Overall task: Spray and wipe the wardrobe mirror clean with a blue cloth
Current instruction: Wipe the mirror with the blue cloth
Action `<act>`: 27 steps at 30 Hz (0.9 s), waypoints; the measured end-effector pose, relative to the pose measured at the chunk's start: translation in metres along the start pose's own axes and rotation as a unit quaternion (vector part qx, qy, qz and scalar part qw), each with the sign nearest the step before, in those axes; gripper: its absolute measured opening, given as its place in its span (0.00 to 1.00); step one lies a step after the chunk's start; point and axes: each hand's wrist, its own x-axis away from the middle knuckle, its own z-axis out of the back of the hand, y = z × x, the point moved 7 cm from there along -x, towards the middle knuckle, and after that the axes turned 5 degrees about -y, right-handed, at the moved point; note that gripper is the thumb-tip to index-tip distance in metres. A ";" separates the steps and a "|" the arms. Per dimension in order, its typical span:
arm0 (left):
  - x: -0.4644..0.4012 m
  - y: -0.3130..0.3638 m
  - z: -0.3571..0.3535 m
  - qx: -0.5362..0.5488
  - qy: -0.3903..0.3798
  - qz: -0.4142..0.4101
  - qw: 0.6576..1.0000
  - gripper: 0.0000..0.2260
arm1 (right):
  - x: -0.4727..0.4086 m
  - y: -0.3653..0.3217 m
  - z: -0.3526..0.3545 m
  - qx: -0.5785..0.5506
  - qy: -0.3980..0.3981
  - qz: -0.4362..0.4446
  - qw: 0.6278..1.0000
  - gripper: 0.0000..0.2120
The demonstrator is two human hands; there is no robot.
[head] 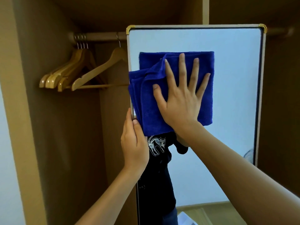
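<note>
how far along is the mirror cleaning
Wiping is under way: the right hand presses the blue cloth flat against the upper part of the mirror, while the left hand grips its left edge. No spray bottle is in view, so spraying cannot be confirmed. The lower mirror remains to be wiped.

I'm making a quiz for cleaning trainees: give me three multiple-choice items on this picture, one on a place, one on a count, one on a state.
1. Where is the blue cloth?
A. draped on a hanger
B. flat against the mirror
C. on the floor

2. How many wooden hangers hang on the rail?
A. two
B. five
C. nine

3. What is the right hand doing?
A. pressing the cloth with spread fingers
B. squeezing a spray bottle
C. hanging idle

Answers: 1 B, the cloth lies on the glass near the upper left. 2 B, four bunched hooks plus one apart. 3 A, its palm lies flat on the cloth while the left hand holds the mirror's edge.
</note>
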 end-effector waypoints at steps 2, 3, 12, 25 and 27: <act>0.001 0.004 0.001 0.033 0.004 0.003 0.999 0.19 | -0.009 -0.019 -0.001 0.011 -0.002 0.040 0.999 0.31; 0.002 0.006 0.001 0.054 0.003 0.005 0.999 0.17 | -0.017 -0.027 0.001 0.013 -0.001 0.060 0.998 0.31; 0.000 -0.002 -0.002 0.131 -0.014 0.026 0.991 0.26 | -0.034 -0.005 0.010 -0.020 0.018 0.011 1.000 0.31; 0.007 0.001 0.003 0.055 0.009 0.029 0.998 0.24 | 0.023 0.011 -0.003 -0.015 -0.018 0.013 1.000 0.31; 0.012 -0.006 0.003 0.054 0.019 0.039 0.998 0.25 | 0.024 0.018 -0.002 -0.019 -0.005 -0.011 1.000 0.30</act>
